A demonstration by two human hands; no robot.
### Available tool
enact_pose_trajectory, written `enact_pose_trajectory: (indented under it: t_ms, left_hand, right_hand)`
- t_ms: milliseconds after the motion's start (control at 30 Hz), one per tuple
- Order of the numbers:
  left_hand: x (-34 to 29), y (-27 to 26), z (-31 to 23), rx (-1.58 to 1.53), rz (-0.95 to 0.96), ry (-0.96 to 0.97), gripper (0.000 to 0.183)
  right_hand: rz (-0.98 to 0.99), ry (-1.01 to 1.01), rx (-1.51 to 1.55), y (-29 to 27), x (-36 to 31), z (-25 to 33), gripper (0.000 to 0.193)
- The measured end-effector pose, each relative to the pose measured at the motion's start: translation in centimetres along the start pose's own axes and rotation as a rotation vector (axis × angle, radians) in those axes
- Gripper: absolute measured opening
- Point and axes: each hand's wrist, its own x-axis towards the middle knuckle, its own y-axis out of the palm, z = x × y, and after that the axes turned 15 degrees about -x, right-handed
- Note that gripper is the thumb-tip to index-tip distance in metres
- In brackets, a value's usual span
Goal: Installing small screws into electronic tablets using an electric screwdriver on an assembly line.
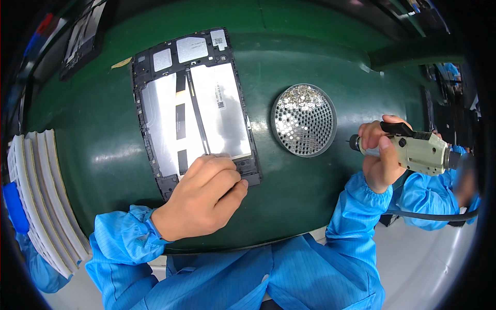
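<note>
An opened tablet [222,98] lies on the green work mat, its black frame and silver inner panels facing up. My left hand [201,199] rests over its near edge with fingers curled and pressed together; whatever they pinch is hidden beneath them. Off to the right, my right hand [382,155] grips a pale green electric screwdriver [421,151] with a black lever, its tip pointing left, away from the tablet. Between the tablet and the screwdriver sits a round grey screw tray [304,120], full of small holes, with loose shiny screws gathered at its far side.
Stacked white trays [46,191] stand at the left edge, beside a blue object [15,206]. Another tablet-like panel [85,36] lies at the far left, with a yellowish scrap [122,63] near it. At right, a co-worker's blue sleeve [429,199] and a black cable [439,215] show.
</note>
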Motion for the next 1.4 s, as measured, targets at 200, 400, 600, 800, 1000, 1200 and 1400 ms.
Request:
enact_pose_trajectory:
  t_ms: [200, 400, 600, 800, 1000, 1200, 1400]
  left_hand:
    - [-0.3, 0.0, 0.0, 0.086, 0.009, 0.062, 0.015]
    - [-0.4, -2.0, -0.2, 0.188, 0.159, 0.065, 0.020]
    - [-0.2, -2.7, 0.6, 0.199, 0.265, -0.024, 0.033]
    - [0.7, -2.1, 1.3, 0.198, 0.265, 0.020, 0.033]
    - [0.4, -1.7, 1.6, 0.170, 0.207, 0.047, 0.027]
    - [0.2, -1.3, 1.2, 0.203, 0.198, 0.041, 0.027]
    - [0.1, -1.1, 1.6, 0.226, 0.173, 0.032, 0.024]
  right_hand:
    - [-0.013, -0.020, -0.032, -0.7, 0.2, -0.2, 0.034]
    - [-0.170, 0.091, -0.112, -0.8, 1.8, 0.8, 0.039]
    - [-0.078, 0.177, -0.054, -0.7, 2.9, 1.5, 0.039]
    - [0.019, -0.025, 0.127, 5.7, 2.2, 3.3, 0.045]
    - [0.073, 0.022, 0.139, 9.3, 2.2, 2.5, 0.041]
    - [0.102, 0.069, 0.158, 9.7, 2.0, 2.0, 0.039]
    - [0.104, 0.092, 0.147, 10.2, 1.6, 1.8, 0.040]
